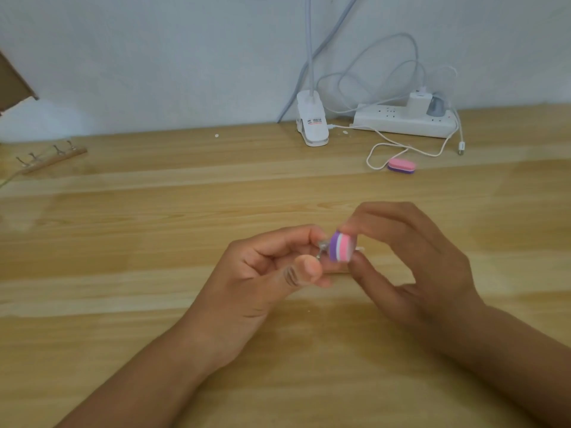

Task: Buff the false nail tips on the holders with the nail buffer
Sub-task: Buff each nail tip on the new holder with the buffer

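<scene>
Far left of the nail buffer (pixel 340 246) we see a wooden rack (pixel 51 157) of holders. Our left hand (pixel 265 273) pinches a small holder (pixel 319 255), its blurred nail tip (pixel 323 243) seemingly touching the nail buffer, which our right hand (pixel 404 261) grips; a spare buffer (pixel 401 165) lies beyond it.

I see through one head-worn camera, facing forward and down over the wooden table (pixel 123 242) to the wall (pixel 154 57); it sits close, left hand (pixel 265 273) and right hand (pixel 411 257) mid-frame

Purple-white-pink nail buffer (pixel 340 246) held upright against a blurred holder (pixel 321 248).
</scene>
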{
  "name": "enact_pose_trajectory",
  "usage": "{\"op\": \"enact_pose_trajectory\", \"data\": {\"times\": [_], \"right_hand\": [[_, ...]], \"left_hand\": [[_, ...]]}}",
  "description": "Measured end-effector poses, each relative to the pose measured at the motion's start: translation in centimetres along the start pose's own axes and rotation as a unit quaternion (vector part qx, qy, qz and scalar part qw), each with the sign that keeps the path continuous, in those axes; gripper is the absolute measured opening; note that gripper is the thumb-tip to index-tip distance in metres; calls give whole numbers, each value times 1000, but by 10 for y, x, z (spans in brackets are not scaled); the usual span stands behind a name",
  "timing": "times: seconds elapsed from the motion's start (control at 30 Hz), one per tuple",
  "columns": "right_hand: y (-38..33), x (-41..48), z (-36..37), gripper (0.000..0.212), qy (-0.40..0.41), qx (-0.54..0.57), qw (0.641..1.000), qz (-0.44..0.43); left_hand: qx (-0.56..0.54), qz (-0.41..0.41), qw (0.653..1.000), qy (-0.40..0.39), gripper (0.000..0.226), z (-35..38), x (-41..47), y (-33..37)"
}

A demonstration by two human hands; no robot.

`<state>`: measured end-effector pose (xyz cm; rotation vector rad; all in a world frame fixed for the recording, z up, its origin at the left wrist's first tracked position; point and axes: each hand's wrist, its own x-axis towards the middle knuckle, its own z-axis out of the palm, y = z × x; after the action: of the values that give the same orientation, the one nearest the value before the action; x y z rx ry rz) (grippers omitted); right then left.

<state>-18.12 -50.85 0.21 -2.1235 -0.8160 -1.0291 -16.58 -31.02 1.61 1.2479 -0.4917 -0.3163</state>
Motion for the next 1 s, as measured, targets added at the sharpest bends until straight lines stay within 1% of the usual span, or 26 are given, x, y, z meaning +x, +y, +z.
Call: {"op": "enact_pose_trajectory", "data": {"times": [0.07,0.1,0.17,0.23,0.27,0.33,0.4,0.5,0.57,0.63,0.73,0.83,1.0], "right_hand": [[4,3,-1,20,7,-8,999,32],[3,3,-2,20,14,-9,999,32],[-3,1,-1,23,16,-5,1000,-2],[-3,-2,0,24,3,-4,1000,-19],[2,-2,0,22,-3,-11,1000,-4],[13,1,-2,18,-7,-23,998,51],[19,3,-4,19,-2,-17,996,86],[18,2,-4,18,-5,-12,996,91],[19,0,-2,19,-17,-10,995,95],[20,-1,0,20,-33,-10,993,109],[20,-2,2,21,-50,-12,992,116],[21,-2,3,22,-51,-16,993,108],[21,-3,5,21,-55,-18,994,92]], "left_hand": [[-2,6,1000,3,45,-1,0,1],[-1,8,1000,4,46,-1,1,1],[12,6,1000,8,50,-1,1,-1],[19,8,1000,-3,48,-2,0,-1],[17,13,1000,-11,44,-2,0,-1],[21,35,999,-11,33,-5,0,2],[53,63,996,19,29,-7,0,5],[112,93,984,107,31,-12,2,3],[168,108,968,149,30,-14,3,0],[243,126,948,164,30,-14,5,-2],[279,137,936,165,24,-10,8,-5],[312,119,929,160,20,-11,11,-7],[418,51,897,134,17,-15,13,-13]]}}
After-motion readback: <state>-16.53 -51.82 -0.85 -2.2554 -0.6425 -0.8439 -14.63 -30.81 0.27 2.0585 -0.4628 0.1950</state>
